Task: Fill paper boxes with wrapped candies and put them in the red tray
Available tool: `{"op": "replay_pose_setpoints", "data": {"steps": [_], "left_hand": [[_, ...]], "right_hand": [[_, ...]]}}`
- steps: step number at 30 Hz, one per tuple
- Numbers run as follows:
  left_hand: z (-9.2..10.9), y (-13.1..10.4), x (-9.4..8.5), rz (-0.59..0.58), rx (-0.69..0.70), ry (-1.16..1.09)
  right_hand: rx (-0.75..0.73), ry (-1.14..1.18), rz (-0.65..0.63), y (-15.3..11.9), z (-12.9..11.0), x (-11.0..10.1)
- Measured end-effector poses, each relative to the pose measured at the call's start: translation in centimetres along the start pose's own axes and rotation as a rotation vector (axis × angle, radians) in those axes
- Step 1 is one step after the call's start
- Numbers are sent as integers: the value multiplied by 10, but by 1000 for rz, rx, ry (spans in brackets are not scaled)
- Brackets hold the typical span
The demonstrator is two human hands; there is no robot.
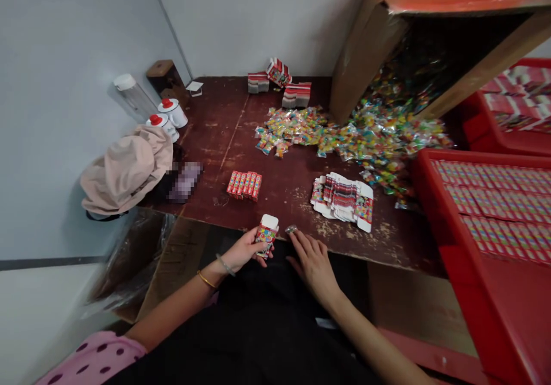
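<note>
A small printed box with its white flap up is held in my left hand, over the table's front edge. To its right, my right hand has its fingers stretched onto the edge, the fingertips touching a small candy packet. A short row of closed red boxes stands on the table beyond my left hand. Flattened printed cartons lie stacked to the right. Behind them spreads a large heap of wrapped candies.
A cardboard box on its side spills candies at the back right. Red trays with rows of boxes stand on the right. More carton stacks are at the back. A beige cloth bag, lidded mugs and a bottle sit left.
</note>
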State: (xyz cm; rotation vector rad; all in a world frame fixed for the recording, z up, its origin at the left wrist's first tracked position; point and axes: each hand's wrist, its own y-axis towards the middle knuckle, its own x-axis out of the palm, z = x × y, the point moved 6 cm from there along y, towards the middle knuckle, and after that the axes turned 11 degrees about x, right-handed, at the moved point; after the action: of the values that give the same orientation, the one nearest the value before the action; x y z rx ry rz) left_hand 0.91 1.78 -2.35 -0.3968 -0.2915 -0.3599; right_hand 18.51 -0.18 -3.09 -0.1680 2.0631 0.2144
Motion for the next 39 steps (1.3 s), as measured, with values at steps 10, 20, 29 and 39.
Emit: {"op": "replay_pose_setpoints", "data": {"steps": [10,20,29,39], "left_hand": [[-13,18,28,-98,-69,100],[-11,19,42,-131,-32,133],[-2,23,44,-57,-59,173],[7,26,41,-99,-78,242]], "right_hand": [[362,875,-90,32,6,-68],[242,560,-39,35,-3,-66],[611,1310,-266,14,5,-25],[141,724,-109,23,-27,-53]]}}
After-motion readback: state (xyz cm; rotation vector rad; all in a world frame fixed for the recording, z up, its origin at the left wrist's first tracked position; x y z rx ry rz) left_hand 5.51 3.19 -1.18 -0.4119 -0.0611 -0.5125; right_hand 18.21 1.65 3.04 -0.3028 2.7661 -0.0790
